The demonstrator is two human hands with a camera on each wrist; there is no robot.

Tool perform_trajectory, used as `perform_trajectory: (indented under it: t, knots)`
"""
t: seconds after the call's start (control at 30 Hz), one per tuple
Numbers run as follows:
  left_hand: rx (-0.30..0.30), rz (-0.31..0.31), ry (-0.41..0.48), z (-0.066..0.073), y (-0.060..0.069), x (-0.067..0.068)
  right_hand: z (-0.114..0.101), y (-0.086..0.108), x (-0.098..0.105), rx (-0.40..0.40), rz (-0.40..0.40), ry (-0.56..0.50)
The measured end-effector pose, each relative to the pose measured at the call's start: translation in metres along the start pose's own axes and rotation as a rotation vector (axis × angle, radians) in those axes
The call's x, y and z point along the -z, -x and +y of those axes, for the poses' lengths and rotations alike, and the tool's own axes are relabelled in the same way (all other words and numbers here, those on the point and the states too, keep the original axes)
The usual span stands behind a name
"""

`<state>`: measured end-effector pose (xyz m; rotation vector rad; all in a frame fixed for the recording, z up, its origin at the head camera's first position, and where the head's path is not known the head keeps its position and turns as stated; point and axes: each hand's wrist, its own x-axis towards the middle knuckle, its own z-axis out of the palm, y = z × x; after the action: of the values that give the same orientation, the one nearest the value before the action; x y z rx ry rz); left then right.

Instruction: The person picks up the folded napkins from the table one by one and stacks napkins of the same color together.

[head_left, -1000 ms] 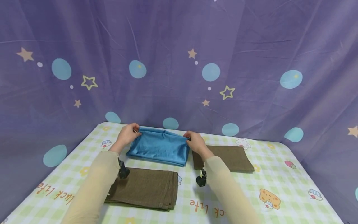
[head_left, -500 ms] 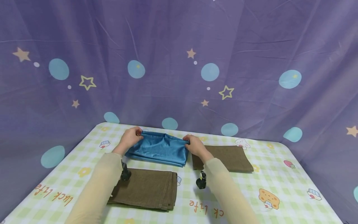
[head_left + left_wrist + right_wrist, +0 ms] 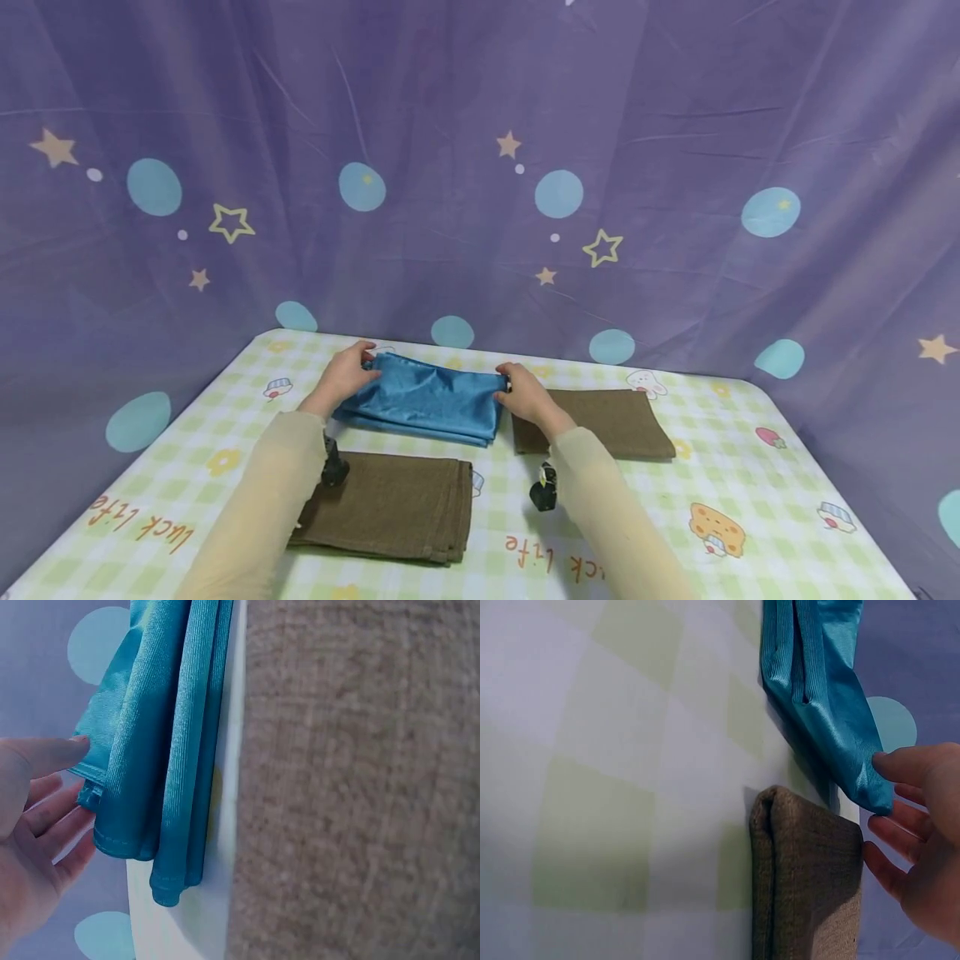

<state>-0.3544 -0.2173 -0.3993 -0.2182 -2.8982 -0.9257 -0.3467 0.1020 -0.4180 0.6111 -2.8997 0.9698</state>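
Note:
A shiny blue folded cloth [image 3: 435,400] lies at the far side of the table, its back edge slightly raised. My left hand [image 3: 343,379] is at its far left corner. In the left wrist view, the left thumb touches the blue cloth [image 3: 142,765] while the fingers spread loosely apart behind it. My right hand [image 3: 527,395] is at the other end. There the thumb rests on the cloth's corner [image 3: 862,780], and the fingers are parted behind and below it. A brown folded cloth [image 3: 607,423] lies just right of the blue one, partly behind the right forearm.
Another brown folded cloth [image 3: 390,504] lies nearer, under and beside my left forearm. A checked tablecloth [image 3: 637,517] covers the table. The purple curtain [image 3: 450,250] hangs right behind the table's far edge. Small black wrist cameras [image 3: 543,487] hang below the sleeves.
The blue cloth's raised back edge has come down and toward me. Both hands have moved slightly lower with it, and thumb and fingers have parted more. The brown cloths have stayed put.

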Motion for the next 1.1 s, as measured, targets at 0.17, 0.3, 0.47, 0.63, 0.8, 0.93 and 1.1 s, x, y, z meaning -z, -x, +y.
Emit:
perform_trajectory:
  t: [0.17, 0.3, 0.47, 0.63, 0.8, 0.93, 1.1]
  knots:
    - [0.000, -0.016, -0.003, -0.004, 0.002, 0.002, 0.003, 0.004, 0.000, 0.007, 0.024, -0.017]
    - [0.003, -0.014, 0.009, -0.007, 0.004, 0.005, 0.007, 0.006, 0.000, 0.018, 0.096, -0.018]
    - [-0.027, -0.027, 0.006, -0.014, 0.010, 0.010, 0.011, 0.009, -0.001, 0.043, 0.167, -0.029]
    - [-0.065, -0.033, 0.038, -0.020, 0.017, 0.018, 0.011, 0.013, 0.001, 0.064, 0.176, -0.010]
    - [-0.095, -0.029, 0.050, -0.024, 0.024, 0.026, 0.009, 0.018, 0.001, 0.072, 0.163, -0.033]
    - [-0.117, -0.017, 0.042, -0.025, 0.031, 0.033, 0.009, 0.023, 0.001, 0.087, 0.142, -0.027]
    - [-0.147, -0.016, 0.036, -0.027, 0.039, 0.040, 0.007, 0.027, 0.000, 0.102, 0.131, -0.022]
